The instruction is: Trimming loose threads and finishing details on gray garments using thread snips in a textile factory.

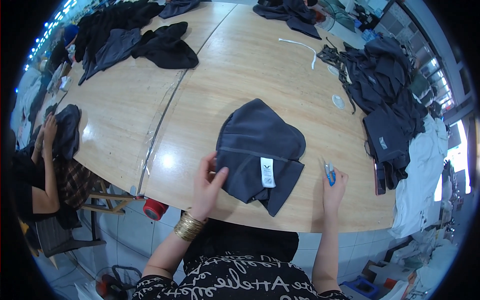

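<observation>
The pale wooden table (250, 70) bears a grey cloth piece (257, 130) near its front edge, black clothes (167, 47) at far left, a dark clothing heap (382, 75) at right and a white strip (306, 46).

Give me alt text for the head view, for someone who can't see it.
A person's left hand touches the edge of a dark grey fabric piece with a white label on a wooden table, while the right hand holds small blue-handled snips. Dark garments are piled at right.

This is a garment workshop — piled dark clothing (382, 80), a broad wood-topped table (245, 67), snips (330, 176), a co-worker (45, 198) handling cloth (68, 129).
</observation>
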`<state>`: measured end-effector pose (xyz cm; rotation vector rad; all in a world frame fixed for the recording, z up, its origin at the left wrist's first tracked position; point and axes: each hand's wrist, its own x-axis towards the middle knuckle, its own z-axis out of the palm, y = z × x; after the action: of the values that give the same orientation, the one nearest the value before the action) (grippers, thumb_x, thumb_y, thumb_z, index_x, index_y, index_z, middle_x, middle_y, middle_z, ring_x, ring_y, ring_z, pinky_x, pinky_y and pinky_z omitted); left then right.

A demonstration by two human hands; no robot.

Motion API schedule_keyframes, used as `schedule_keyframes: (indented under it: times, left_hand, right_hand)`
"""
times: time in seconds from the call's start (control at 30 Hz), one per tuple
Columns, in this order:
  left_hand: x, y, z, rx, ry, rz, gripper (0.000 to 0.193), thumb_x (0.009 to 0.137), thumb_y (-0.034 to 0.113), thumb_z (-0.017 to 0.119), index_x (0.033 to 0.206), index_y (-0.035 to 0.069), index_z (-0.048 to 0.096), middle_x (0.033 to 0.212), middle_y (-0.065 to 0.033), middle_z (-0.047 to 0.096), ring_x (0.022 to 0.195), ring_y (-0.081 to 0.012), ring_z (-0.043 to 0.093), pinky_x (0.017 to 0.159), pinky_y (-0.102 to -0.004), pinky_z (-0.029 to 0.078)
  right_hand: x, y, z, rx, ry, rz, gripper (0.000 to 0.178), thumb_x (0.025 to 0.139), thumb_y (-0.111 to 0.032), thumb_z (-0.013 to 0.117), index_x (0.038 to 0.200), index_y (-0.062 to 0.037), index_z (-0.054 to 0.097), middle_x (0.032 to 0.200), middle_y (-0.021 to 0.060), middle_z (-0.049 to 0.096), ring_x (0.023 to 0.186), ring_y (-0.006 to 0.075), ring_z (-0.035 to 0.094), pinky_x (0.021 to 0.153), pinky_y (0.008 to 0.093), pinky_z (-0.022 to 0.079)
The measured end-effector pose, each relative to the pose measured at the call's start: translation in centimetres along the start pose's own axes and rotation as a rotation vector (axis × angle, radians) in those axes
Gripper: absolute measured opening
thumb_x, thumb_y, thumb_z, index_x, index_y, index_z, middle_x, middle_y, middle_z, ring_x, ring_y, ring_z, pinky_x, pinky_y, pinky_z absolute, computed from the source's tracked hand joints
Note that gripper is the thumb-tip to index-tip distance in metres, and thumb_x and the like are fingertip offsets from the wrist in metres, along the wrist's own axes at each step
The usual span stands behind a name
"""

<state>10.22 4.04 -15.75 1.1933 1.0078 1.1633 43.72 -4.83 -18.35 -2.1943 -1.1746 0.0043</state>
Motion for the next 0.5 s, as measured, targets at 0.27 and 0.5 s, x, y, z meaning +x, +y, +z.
schedule_keyframes:
  times: [0.27,0.5]
  left_hand:
    - [-2.6,0.6,8.0,0.324,-0.555,0.277,0.059,0.086,0.010,0.061,0.139,0.007,0.036,0.109,-0.0160,0.049,0.099,-0.0284,0.052,0.088,-0.0337,0.045]
    - [-2.2,2.9,4.4,0.443,-1.053,0.277,0.049,0.088,0.012,0.058,0.135,0.009,0.043,0.121,-0.0124,0.051,0.109,-0.0260,0.052,0.091,-0.0352,0.043]
  right_hand:
    - [3.2,3.0,-0.4,-0.181,0.047,0.019,0.036,0.081,-0.007,0.065,0.116,-0.0017,0.057,0.106,0.0153,0.050,0.102,0.0310,0.047,0.090,0.0391,0.039]
    - [0.7,-5.4,-3.0,-0.020,0.070,-0.219,0.029,0.084,-0.009,0.060,0.113,-0.0025,0.059,0.110,0.0148,0.054,0.103,0.0313,0.049,0.091,0.0402,0.038]
